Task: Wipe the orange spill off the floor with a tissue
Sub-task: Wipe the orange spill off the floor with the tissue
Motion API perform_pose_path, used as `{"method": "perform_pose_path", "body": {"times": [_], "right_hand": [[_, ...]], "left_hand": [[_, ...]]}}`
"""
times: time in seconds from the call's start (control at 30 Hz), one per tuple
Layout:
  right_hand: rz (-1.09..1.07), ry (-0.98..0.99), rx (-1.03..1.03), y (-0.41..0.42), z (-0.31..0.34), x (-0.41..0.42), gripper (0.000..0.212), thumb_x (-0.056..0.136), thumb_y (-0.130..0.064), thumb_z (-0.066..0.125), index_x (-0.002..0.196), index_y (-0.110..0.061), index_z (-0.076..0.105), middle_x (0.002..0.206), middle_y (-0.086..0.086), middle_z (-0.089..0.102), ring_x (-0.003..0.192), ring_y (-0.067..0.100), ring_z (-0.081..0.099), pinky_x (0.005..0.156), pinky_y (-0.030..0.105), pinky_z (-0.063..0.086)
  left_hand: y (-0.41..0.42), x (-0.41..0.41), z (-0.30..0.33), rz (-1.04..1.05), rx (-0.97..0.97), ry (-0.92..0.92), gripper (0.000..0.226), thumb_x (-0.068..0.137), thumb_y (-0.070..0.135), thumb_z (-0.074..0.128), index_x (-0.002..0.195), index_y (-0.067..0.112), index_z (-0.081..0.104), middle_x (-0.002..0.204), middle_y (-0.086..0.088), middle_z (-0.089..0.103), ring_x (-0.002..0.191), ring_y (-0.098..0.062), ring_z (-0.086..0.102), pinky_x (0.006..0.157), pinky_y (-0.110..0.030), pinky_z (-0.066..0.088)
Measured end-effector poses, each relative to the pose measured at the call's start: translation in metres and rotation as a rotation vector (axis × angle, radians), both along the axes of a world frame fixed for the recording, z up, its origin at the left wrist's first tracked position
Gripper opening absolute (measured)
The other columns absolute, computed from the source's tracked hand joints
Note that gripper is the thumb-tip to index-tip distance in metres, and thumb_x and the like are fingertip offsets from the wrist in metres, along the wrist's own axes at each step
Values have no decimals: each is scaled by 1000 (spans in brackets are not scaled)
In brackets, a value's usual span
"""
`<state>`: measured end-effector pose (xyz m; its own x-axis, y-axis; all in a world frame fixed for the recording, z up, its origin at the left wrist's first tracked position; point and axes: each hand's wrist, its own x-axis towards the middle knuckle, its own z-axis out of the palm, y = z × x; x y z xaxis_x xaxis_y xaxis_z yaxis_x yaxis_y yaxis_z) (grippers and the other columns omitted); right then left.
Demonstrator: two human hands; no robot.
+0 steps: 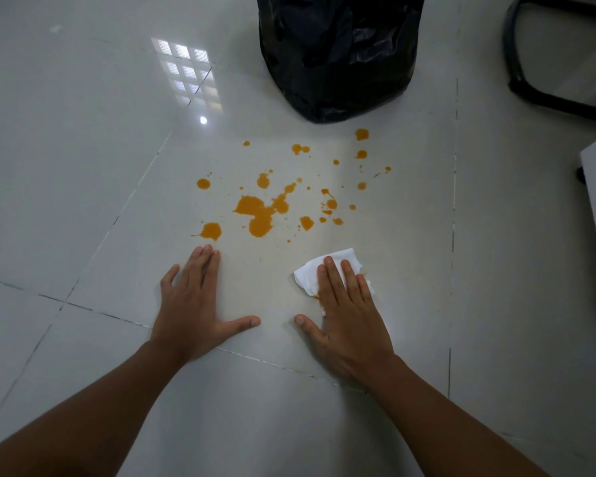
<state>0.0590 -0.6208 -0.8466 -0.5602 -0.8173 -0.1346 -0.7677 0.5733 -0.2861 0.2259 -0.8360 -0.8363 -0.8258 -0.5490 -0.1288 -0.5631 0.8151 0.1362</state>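
Right hand (350, 325) flat | tissue (310, 273) under fingers | spill (258, 215) beyond

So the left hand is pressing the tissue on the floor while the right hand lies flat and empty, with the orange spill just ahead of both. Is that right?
Not quite: the hands are swapped. The head view shows the right hand pressing the tissue on the floor, while the left hand lies flat and empty. The orange spill is indeed just ahead of both.

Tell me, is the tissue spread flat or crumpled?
Crumpled: the tissue lies creased and bunched on the floor under the right hand, with orange stains at its near edge.
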Motion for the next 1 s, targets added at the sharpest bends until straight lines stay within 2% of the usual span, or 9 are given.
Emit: {"method": "perform_pose_path", "body": {"times": [0.17,0.33,0.47,0.63,0.8,1.0], "right_hand": [[30,67,11,4,1,-6,85,92,-74,22,157,-20,7,166,-3,4,152,16,-5,124,41,5],[7,82,31,2,0,-4,86,91,-74,22,156,-19,9,166,-2,6,152,17,-2,124,43,6],[-53,96,49,4,1,-22,87,91,-74,19,157,-19,6,166,-2,4,152,17,-2,123,45,8],[-143,84,62,15,4,-57,85,92,-73,14,156,-20,-5,166,-3,-5,152,16,-8,124,44,3],[-252,39,44,10,4,-46,91,90,-75,17,156,-15,-2,166,2,-1,152,23,-3,124,42,3],[-249,1,11,8,3,-54,89,90,-75,14,156,-18,-3,166,1,-3,152,22,-4,122,41,1]], "left_hand": [[0,0,0,3,6,2,130,64,97,34,154,4,25,164,-14,24,153,-26,19,118,-55,20],[0,0,1,4,13,6,130,63,97,36,154,4,25,164,-14,24,153,-25,18,119,-54,20],[0,0,0,2,21,6,130,64,98,33,154,4,25,164,-14,24,154,-25,17,119,-55,19],[-1,0,-1,-3,15,-9,130,65,99,30,154,5,23,164,-13,23,154,-24,15,119,-54,19],[1,0,-1,-5,16,12,130,65,98,31,154,3,26,164,-14,24,153,-25,18,118,-55,20],[0,1,1,4,22,13,132,64,98,31,155,4,22,166,-12,19,154,-23,13,121,-53,17]]}}
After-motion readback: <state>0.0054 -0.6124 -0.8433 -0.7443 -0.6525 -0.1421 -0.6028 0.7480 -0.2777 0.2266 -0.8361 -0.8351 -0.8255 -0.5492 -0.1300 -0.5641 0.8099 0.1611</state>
